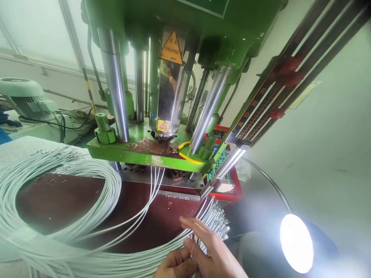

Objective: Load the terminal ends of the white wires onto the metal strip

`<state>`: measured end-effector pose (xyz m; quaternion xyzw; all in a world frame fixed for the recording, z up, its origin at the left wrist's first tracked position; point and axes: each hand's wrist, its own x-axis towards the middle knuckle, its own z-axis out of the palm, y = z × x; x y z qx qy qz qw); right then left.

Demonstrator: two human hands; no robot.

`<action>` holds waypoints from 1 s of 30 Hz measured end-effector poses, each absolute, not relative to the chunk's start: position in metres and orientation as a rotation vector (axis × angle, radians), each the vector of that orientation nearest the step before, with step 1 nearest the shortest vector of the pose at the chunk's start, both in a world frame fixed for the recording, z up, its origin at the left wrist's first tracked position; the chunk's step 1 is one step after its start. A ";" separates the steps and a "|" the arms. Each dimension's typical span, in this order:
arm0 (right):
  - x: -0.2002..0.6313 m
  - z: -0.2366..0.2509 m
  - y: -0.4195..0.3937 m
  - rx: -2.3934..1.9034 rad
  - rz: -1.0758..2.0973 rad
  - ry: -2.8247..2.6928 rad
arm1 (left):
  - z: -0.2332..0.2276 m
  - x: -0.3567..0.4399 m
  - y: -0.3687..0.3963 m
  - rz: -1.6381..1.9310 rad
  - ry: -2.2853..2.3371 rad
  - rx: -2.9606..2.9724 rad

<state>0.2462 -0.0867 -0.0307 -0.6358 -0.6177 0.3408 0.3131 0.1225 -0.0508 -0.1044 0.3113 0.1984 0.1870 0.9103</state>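
The bottom edge cuts off my left hand [177, 266] and my right hand [213, 250], and where they overlap I can't make out how firmly either grips the small metal pieces [195, 239], themselves mostly covered by my fingers. My right hand hides part of the cable tips [220, 222] behind it. The loose white cables [148, 204] vanish under the green plate [136, 156], while the big coil [113, 189] runs out of view at left. Glare swallows the lamp's [297, 243] face, and the orange label's [173, 50] smallest print is unreadable
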 end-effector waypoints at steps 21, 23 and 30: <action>0.257 -0.064 -0.010 -1.860 0.011 -2.199 | -0.091 0.086 -0.035 0.545 0.627 0.963; 0.260 -0.057 -0.027 -1.920 0.111 -2.099 | -0.093 0.088 -0.035 0.532 0.671 1.021; 0.261 -0.038 -0.071 -1.721 1.002 -1.291 | -0.081 0.101 -0.039 0.501 0.713 1.082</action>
